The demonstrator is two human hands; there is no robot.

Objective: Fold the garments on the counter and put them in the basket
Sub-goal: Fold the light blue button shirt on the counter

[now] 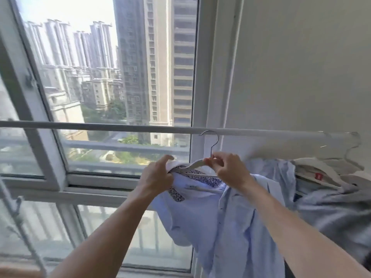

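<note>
The left hand [158, 174] has its fingers curled tight round the collar [176, 167] of a pale blue shirt [220, 221], bunching the cloth at the left tip of a white hanger [195, 163], with the thumb pressed on top of the fold. The right hand [227, 167] pinches the neck of the hanger between thumb and forefinger, just below its metal hook [214, 140], and its other fingers are curled in beside them. The hook sits over a pale rail [100, 125] that runs left to right across the view. The shirt hangs from the hanger below both hands, right of centre. Its front is open, its buttoned edge falls straight down, and a dark flowered lining shows inside the collar. The right forearm crosses in front of the shirt's right shoulder and hides part of it. Just right of the shirt, touching it, hang a white garment [313, 169] with a small red tag and a grey garment [333, 209], crowded together under two wire hangers [352, 146] at the right end of the rail. Beyond the rail on the left is a large window [22, 101] with tall buildings [140, 67] outside. A plain wall [301, 67] fills the far right.
</note>
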